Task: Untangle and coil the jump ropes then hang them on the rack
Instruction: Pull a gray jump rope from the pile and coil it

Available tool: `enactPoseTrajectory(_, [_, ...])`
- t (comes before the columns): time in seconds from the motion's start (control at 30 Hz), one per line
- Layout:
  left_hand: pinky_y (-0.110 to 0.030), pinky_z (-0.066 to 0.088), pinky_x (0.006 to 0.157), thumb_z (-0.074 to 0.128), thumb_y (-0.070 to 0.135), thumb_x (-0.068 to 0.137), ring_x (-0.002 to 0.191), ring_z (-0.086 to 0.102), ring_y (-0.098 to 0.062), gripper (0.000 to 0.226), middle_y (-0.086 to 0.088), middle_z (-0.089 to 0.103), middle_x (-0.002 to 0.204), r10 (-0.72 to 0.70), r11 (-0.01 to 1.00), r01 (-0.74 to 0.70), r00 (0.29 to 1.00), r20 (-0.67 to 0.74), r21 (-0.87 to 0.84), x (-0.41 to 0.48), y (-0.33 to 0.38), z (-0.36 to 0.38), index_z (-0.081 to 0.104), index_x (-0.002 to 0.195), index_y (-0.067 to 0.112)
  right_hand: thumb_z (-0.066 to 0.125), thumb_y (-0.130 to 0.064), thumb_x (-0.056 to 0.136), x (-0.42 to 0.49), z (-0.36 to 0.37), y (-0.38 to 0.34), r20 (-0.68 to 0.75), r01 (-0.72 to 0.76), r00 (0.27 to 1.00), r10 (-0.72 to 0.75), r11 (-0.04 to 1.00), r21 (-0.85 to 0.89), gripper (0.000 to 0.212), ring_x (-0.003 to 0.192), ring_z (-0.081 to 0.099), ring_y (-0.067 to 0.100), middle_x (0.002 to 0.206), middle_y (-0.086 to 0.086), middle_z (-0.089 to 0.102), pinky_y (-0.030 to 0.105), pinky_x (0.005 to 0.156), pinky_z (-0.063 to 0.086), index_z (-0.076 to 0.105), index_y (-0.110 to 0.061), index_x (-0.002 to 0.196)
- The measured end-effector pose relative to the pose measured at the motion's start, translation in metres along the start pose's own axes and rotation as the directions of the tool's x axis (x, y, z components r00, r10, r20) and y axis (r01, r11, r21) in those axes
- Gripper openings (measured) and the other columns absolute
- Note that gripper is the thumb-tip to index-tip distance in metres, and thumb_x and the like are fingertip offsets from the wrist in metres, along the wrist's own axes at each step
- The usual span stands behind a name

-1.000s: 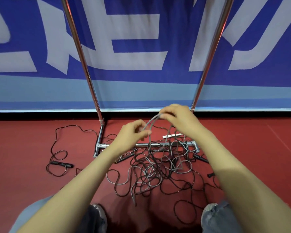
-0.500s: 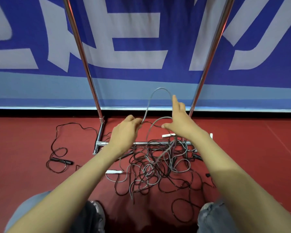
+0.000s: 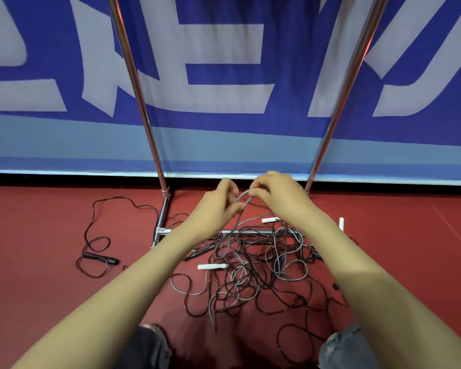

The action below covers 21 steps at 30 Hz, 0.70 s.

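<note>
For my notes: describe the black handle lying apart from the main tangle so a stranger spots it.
Follow the rack's left pole down to the red floor. Left of its foot a thin black rope loops alone, and the black handle lies across its lowest loops. Unlike the white handle by the tangle, it is dark and lies apart.

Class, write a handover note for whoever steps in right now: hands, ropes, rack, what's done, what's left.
Left hand and right hand both pinch one loop of the thin grey jump rope, held above the heap.
Tangled heap of black and grey ropes lies on the red floor over the chrome rack base; one black rope lies apart, to the left.
Done: nothing coiled or hung in view.
To do: untangle, coil, hang all.
</note>
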<state>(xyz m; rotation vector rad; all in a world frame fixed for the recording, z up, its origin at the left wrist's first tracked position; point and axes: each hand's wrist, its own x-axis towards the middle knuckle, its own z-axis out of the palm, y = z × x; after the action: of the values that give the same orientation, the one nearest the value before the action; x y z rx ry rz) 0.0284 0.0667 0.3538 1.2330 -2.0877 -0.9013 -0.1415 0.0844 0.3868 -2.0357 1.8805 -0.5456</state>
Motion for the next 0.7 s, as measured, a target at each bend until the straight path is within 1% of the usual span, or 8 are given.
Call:
enactPoseTrajectory(0.07, [-0.021, 0.046, 0.066, 0.066, 0.016, 0.089, 0.063, 0.06, -0.008, 0.02, 0.003, 0.067, 0.073, -0.142, 0.984, 0.155, 0.981, 0.133, -0.091, -0.002, -0.015, 0.003, 0.046, 0.092, 0.015, 0.057, -0.029, 0.095, 0.005, -0.005, 0.006, -0.115, 0.009, 0.993, -0.008, 1.0, 0.01, 0.018, 0.095, 0.056, 0.022, 0.098, 0.001, 0.057, 0.035, 0.082, 0.044, 0.069, -0.018, 0.101])
enactPoseTrajectory(0.17, [-0.027, 0.049, 0.074, 0.063, 0.008, 0.089, 0.074, 0.062, -0.015, 0.017, 0.001, 0.064, 0.079, -0.264, 0.964, 0.236, 0.909, 0.323, 0.122, -0.008, -0.045, 0.008, 0.049, 0.083, 0.017, 0.058, -0.027, 0.094, 0.011, -0.017, 0.022, -0.275, -0.029, 0.96, 0.044, 0.998, 0.057, 0.016, 0.095, 0.058, 0.025, 0.1, 0.002, 0.059, 0.04, 0.085, 0.046, 0.07, -0.018, 0.099])
enactPoseTrajectory(0.23, [-0.029, 0.053, 0.071, 0.061, 0.005, 0.09, 0.077, 0.067, -0.023, 0.018, -0.006, 0.068, 0.084, -0.34, 0.936, 0.312, 0.922, 0.186, 0.164, -0.007, -0.058, 0.006, 0.047, 0.085, 0.015, 0.059, -0.026, 0.093, 0.013, -0.018, 0.033, -0.183, -0.1, 0.979, 0.091, 0.994, -0.039, 0.017, 0.1, 0.058, 0.027, 0.106, 0.005, 0.058, 0.04, 0.086, 0.046, 0.069, -0.018, 0.105])
enactPoseTrajectory(0.3, [-0.037, 0.056, 0.07, 0.064, 0.01, 0.09, 0.068, 0.068, -0.023, 0.018, -0.007, 0.07, 0.08, -0.34, 0.938, 0.342, 0.939, -0.05, 0.048, -0.004, -0.057, -0.001, 0.046, 0.088, 0.013, 0.061, -0.023, 0.092, 0.009, -0.011, 0.036, 0.032, -0.138, 0.989, 0.146, 0.971, -0.193, 0.037, 0.107, 0.057, 0.03, 0.12, 0.008, 0.051, 0.039, 0.09, 0.046, 0.057, -0.019, 0.129])
enactPoseTrajectory(0.37, [-0.037, 0.056, 0.07, 0.065, 0.02, 0.09, 0.063, 0.067, -0.016, 0.011, 0.001, 0.068, 0.074, -0.233, 0.966, 0.248, 0.958, -0.169, 0.073, -0.001, -0.048, -0.008, 0.055, 0.09, 0.015, 0.066, -0.022, 0.089, 0.003, -0.003, 0.032, 0.158, -0.119, 0.976, 0.149, 0.976, -0.184, 0.069, 0.1, 0.056, 0.027, 0.127, 0.006, 0.039, 0.037, 0.091, 0.046, 0.03, -0.024, 0.148])
enactPoseTrajectory(0.43, [-0.034, 0.052, 0.072, 0.064, 0.029, 0.091, 0.064, 0.062, -0.013, 0.012, 0.011, 0.062, 0.081, -0.052, 0.974, 0.088, 0.983, -0.177, 0.207, -0.002, -0.034, -0.01, 0.067, 0.096, 0.018, 0.068, -0.028, 0.088, -0.001, 0.002, 0.022, 0.182, -0.07, 0.98, 0.078, 0.996, -0.05, 0.078, 0.094, 0.053, 0.02, 0.122, 0.0, 0.036, 0.034, 0.092, 0.044, 0.022, -0.031, 0.151])
enactPoseTrajectory(0.57, [-0.033, 0.049, 0.071, 0.065, 0.03, 0.09, 0.074, 0.054, -0.01, 0.014, 0.013, 0.057, 0.086, 0.218, 0.969, -0.191, 0.96, -0.176, 0.155, -0.004, -0.009, 0.002, 0.071, 0.099, 0.021, 0.062, -0.03, 0.092, -0.003, 0.011, 0.008, 0.189, 0.049, 0.98, -0.056, 0.998, 0.042, 0.037, 0.105, 0.056, 0.018, 0.115, 0.001, 0.053, 0.034, 0.096, 0.043, 0.059, -0.021, 0.128])
enactPoseTrajectory(0.7, [-0.021, 0.044, 0.062, 0.068, 0.023, 0.088, 0.062, 0.055, -0.005, 0.009, 0.008, 0.06, 0.073, 0.049, 0.997, -0.056, 0.993, -0.11, -0.053, 0.0, -0.004, 0.005, 0.059, 0.086, 0.022, 0.057, -0.021, 0.095, -0.003, -0.003, 0.004, -0.015, 0.069, 0.998, -0.068, 0.984, 0.162, 0.02, 0.1, 0.06, 0.021, 0.103, 0.007, 0.068, 0.031, 0.088, 0.041, 0.072, -0.012, 0.105])
